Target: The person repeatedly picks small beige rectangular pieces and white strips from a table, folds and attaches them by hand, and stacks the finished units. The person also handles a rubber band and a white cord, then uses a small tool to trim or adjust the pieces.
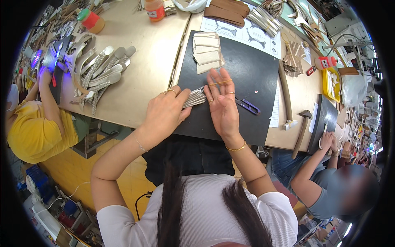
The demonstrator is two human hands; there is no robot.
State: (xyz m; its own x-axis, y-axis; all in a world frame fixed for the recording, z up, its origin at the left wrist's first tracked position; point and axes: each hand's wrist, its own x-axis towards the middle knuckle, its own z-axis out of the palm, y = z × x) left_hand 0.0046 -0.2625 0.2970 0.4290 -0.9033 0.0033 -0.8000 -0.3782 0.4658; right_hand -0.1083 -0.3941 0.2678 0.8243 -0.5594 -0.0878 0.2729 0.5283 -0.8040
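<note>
My left hand grips a bundle of silvery-grey strips lying on a black cutting mat. My right hand lies flat beside the bundle, fingers spread, with a thin yellow rubber band stretched across them. The band is not around the bundle. A stack of pale folded strips sits farther back on the mat. A dark purple snipping tool lies just right of my right hand.
A person in yellow works at the left by a fan of silver strips. Another person sits at the right near a hammer. Orange glue bottles, a pattern sheet and more bundles lie at the back.
</note>
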